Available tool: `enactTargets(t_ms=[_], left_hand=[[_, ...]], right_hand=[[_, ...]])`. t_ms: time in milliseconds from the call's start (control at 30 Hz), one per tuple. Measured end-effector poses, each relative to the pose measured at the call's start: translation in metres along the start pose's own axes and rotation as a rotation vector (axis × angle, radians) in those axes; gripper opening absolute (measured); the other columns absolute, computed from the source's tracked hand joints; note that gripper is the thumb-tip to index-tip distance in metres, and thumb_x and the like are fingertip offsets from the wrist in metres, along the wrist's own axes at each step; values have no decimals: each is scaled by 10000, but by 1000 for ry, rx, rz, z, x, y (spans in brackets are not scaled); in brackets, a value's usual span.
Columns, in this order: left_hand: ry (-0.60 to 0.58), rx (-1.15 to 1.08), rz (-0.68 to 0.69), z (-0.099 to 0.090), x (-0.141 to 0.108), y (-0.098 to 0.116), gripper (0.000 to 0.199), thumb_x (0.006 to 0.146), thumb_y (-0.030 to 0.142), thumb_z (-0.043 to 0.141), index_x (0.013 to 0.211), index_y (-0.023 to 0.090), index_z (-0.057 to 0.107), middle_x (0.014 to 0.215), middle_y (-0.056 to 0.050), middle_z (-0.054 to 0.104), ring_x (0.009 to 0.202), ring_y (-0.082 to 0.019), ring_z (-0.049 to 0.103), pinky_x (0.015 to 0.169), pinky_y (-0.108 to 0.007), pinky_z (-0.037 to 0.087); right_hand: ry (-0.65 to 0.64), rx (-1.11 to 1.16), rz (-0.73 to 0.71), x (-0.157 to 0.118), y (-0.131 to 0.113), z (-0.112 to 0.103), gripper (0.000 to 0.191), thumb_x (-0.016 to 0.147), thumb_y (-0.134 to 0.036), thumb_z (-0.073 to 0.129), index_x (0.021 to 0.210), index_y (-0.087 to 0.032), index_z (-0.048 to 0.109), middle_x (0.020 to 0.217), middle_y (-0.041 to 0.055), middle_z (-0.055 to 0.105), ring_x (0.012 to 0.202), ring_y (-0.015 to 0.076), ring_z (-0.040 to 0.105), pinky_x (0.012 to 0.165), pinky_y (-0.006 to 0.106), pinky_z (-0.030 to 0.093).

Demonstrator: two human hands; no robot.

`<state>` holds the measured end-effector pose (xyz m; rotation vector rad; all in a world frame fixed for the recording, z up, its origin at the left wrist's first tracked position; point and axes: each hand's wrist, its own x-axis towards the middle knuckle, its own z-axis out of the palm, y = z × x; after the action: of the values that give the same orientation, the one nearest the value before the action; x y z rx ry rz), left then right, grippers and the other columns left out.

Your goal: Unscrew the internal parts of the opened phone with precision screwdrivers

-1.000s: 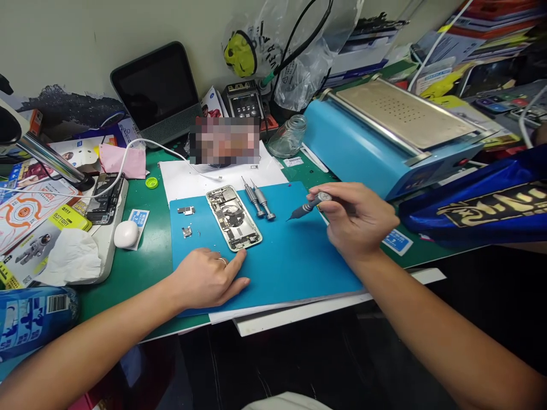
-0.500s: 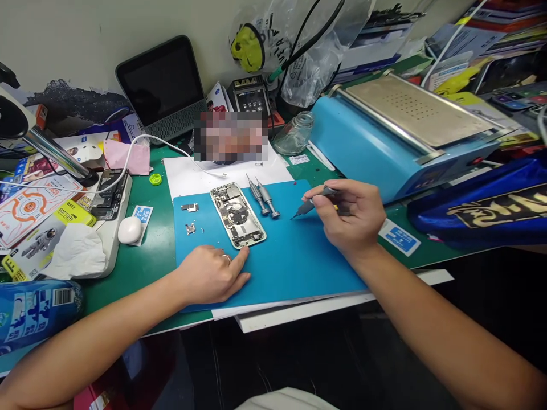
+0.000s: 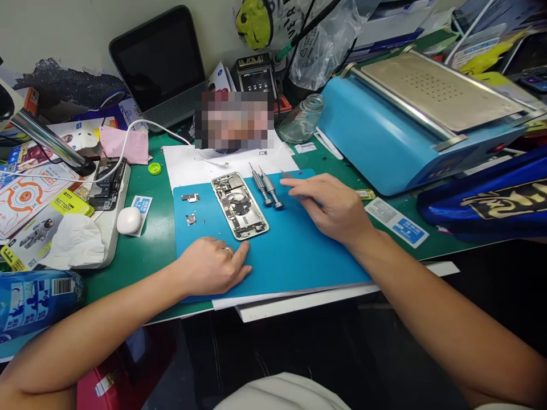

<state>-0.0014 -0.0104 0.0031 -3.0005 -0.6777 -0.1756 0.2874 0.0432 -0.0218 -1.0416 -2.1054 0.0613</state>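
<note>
An opened phone [image 3: 239,205] with its insides showing lies on the blue mat [image 3: 294,250]. My left hand [image 3: 211,266] rests on the mat just below it, holding nothing, with the index fingertip against the phone's near end. My right hand [image 3: 331,206] lies low on the mat to the right of the phone, fingers stretched over a grey screwdriver [image 3: 285,174] whose tip pokes out past the fingertips. Two more screwdrivers [image 3: 267,189] lie side by side between the phone and that hand. Small removed parts [image 3: 190,197] sit left of the phone.
A blue heating machine [image 3: 401,125] stands at the right, with a glass jar [image 3: 304,119] beside it. A dark tablet [image 3: 160,68] leans on the wall. At the left are a white earbud case [image 3: 128,220], another opened phone [image 3: 105,185], tissues and boxes. A blue bag [image 3: 491,205] lies far right.
My right hand has carried the screwdriver left and down, from raised above the mat to lying flat next to the two other screwdrivers. My left hand has stayed put.
</note>
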Motion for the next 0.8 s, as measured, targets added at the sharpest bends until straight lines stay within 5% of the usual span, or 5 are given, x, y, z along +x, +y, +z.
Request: enactTargets(t_ms=[200, 500, 800], left_hand=[[17, 22, 14, 1, 0, 1, 433, 1045, 362, 414, 1220, 1, 578, 623, -46, 681, 562, -214, 669, 554, -342, 498], [58, 23, 128, 3, -2, 1, 395, 1044, 314, 427, 1183, -12, 600, 583, -48, 660, 546, -201, 672, 499, -306, 471], [121, 22, 81, 3, -2, 0, 381, 1048, 316, 401, 1159, 25, 620, 565, -20, 652, 522, -182, 653, 496, -310, 471]], right_hand=[[-193, 67, 89, 0, 5, 4, 269, 929, -116, 471, 1052, -250, 670, 1304, 75, 695, 1168, 300, 669, 975, 540, 552], [-175, 124, 81, 2, -1, 0, 196, 909, -185, 546, 1019, -266, 687, 1131, 73, 749, 1122, 292, 690, 988, 532, 558], [-162, 67, 88, 0, 2, 2, 245, 941, -238, 561, 1152, -259, 683, 1138, 107, 682, 1101, 293, 664, 971, 505, 560]])
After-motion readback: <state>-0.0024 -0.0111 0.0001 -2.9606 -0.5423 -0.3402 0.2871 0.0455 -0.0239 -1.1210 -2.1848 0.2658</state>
